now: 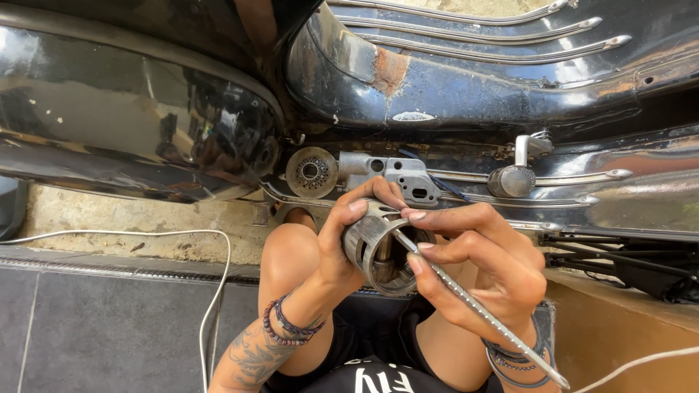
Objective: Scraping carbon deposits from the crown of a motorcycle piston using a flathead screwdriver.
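Piston [375,251]: hollow, dull grey metal cylinder, slotted, open-ended.

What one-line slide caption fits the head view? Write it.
Left hand holds a metal cylinder; right hand works a thin rod inside.

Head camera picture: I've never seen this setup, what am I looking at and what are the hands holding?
This is one view from a camera on a person's head, looking down past their knees. The left hand grips a metal cylinder, open end facing up. The right hand holds a thin metal rod with its tip inside the cylinder. Beyond lies a black scooter body, rusty in spots. On its ledge rest a round disc and a grey bracket. A white cable runs over the floor.
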